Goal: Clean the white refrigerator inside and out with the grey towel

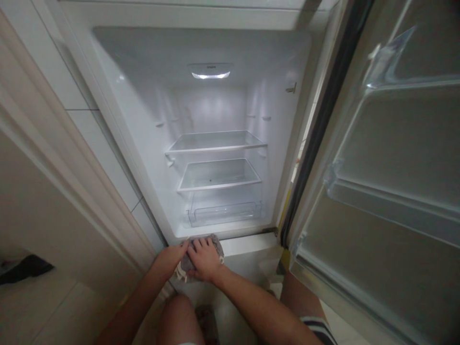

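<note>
Head view looks down into an open refrigerator (201,17), where a person's two bare hands meet at a grey cloth (186,263) on the front edge below the compartment, left of that edge's middle. Pale loops trim the cloth's side and lower corner. The right hand (205,258) lies over the cloth, back upward, its fingers spread a little and bent across the top; whether they grip the fabric cannot be told. The left hand (171,257) touches the cloth's left side, its fingertips close to the right hand's; its grip cannot be made out either. Behind them, inside the white compartment, sit a clear drawer (226,212), a lower shelf (221,173) and an upper shelf (215,140), under a lit lamp (211,74). The door (391,139) stands open at the right, with clear door racks (391,201) across it. White tiles (111,155) line the left, and a bare knee (180,318) shows below the hands.
</note>
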Motion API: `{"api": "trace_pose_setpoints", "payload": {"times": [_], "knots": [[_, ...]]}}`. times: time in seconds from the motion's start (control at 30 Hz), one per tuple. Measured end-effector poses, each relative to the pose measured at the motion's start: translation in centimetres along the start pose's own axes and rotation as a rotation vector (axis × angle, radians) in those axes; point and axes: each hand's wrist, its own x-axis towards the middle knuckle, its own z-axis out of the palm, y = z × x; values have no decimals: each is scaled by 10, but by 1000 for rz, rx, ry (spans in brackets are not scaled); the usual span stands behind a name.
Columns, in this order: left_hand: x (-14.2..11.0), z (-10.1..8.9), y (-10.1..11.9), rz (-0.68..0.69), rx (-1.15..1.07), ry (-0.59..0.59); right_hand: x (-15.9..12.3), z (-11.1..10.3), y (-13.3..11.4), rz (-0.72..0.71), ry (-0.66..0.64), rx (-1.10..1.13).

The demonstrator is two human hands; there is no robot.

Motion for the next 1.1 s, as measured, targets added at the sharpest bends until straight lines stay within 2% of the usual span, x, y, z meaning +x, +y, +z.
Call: {"api": "trace_pose_setpoints", "payload": {"times": [0.17, 0.33, 0.4, 0.5, 0.6, 0.7, 0.97, 1.1], "knots": [[1, 3, 4, 18, 39, -12, -59, -14, 49, 163, 19, 59], [-5, 10, -4, 36, 74, -15, -126, -30, 105, 415, 131, 22], [-6, 13, -7, 44, 83, -12, -143, -33, 121, 487, 175, -14], [-2, 20, -4, 48, 91, 1, -153, -34, 132, 541, 208, -47], [6, 27, 3, 63, 82, 10, -146, -33, 126, 550, 203, -79], [11, 29, 4, 76, 62, 16, -126, -30, 105, 493, 168, -69], [15, 18, -2, 27, 14, -14, -26, -4, 20, 149, 76, 30], [13, 11, -1, -5, 9, -32, 2, 1, -1, 88, 33, 74]]}}
